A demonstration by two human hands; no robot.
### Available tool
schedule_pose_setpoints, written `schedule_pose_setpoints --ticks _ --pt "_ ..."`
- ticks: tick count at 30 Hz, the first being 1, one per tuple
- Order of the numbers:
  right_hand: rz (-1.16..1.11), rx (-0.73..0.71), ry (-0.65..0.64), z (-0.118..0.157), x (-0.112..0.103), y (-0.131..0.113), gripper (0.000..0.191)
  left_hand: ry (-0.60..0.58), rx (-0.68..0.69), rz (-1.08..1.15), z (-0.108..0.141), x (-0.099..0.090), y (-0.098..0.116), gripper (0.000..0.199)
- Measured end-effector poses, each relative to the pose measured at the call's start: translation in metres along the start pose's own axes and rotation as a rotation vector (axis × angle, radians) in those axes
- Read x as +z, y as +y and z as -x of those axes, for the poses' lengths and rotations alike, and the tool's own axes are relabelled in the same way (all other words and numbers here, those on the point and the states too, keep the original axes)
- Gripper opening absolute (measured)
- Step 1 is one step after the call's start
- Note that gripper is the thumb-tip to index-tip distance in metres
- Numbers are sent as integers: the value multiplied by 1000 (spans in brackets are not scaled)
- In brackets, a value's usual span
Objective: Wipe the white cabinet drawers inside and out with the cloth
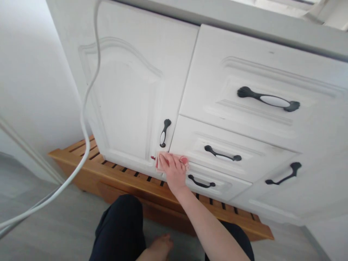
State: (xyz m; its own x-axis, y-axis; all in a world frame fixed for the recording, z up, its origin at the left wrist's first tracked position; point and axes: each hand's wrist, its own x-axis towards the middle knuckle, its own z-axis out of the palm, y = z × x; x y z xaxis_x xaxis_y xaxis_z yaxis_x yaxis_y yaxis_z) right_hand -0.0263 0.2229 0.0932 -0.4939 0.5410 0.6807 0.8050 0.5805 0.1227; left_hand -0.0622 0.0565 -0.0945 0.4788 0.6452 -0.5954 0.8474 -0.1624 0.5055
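Observation:
My right hand [174, 170] presses a folded pink cloth [161, 165] with red and white patterning against the lower right corner of the white cabinet door [125, 108]. Its fingers are bent over the cloth, and part of the cloth shows on either side of them. A small red bit sticks out at the cloth's left edge. Just above the cloth is the door's dark handle [164, 133] with a white inlay. Low between my knees, what looks like my left hand [163, 244] hangs in shadow; its fingers are too unclear to make out.
White drawers with dark handles [223, 154] stand to the right. A slatted wooden bench [122, 185] runs along the cabinet's foot, close to my knees [122, 221]. A white cable [84, 119] hangs down on the left, across the cabinet's edge.

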Motion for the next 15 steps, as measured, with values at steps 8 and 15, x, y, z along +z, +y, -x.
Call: schedule_pose_setpoints --ticks 8,15 --pt "7 -132 -89 12 -24 32 59 47 -85 29 3 -3 -13 55" --pt "59 -73 -70 42 -52 68 58 14 -24 -4 9 0 -7 48"
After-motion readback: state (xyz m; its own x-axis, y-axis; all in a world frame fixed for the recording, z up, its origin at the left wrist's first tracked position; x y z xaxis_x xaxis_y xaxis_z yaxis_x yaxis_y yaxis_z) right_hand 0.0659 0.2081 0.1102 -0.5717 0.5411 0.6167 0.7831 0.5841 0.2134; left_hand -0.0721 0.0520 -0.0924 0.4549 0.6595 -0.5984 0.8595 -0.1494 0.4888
